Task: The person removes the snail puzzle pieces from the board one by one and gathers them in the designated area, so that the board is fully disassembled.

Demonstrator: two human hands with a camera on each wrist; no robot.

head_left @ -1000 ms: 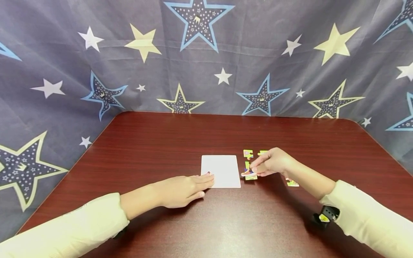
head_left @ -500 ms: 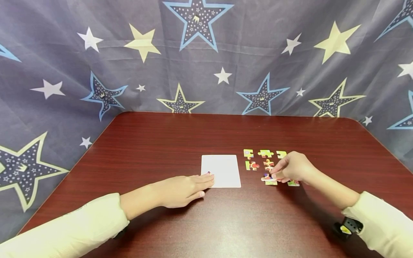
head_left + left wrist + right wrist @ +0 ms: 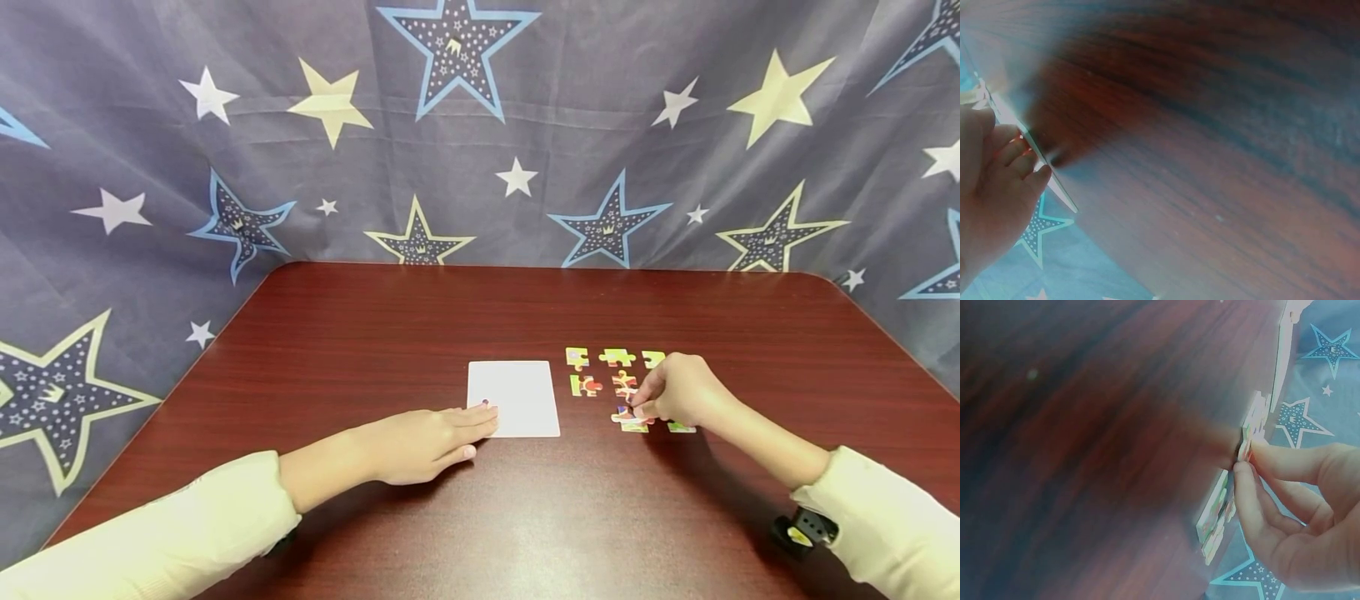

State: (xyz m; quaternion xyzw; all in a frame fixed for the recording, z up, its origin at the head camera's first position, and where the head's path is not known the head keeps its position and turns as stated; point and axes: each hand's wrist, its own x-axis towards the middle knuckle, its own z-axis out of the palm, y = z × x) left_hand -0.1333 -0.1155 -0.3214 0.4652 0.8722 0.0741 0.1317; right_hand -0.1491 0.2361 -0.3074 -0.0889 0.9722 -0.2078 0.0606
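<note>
Flat on the table lies a white square board (image 3: 522, 392), and the fingertips of my left hand (image 3: 423, 446) rest straight on its left edge. In the left wrist view the left hand (image 3: 997, 181) lies along the thin edge of that board. My right hand (image 3: 686, 389) pinches a jigsaw puzzle piece (image 3: 634, 426) between thumb and fingers, close over the table. The right wrist view shows this puzzle piece (image 3: 1245, 447) edge-on at the fingertips. Behind it sits a red and yellow puzzle piece (image 3: 624, 385). The right hand partly covers the pieces at the right.
Left of that piece is a green and red puzzle piece (image 3: 585, 386). A back row holds a corner piece (image 3: 577, 357), a middle piece (image 3: 617, 357) and a right piece (image 3: 653, 359). Another piece (image 3: 682, 427) shows below the right hand. A starry cloth (image 3: 480, 167) hangs behind the table (image 3: 375, 325).
My right hand has carried the pinched puzzle piece rightward from beside the board, uncovering other pieces, then shifted only slightly in the last half second. The left hand has stayed still.
</note>
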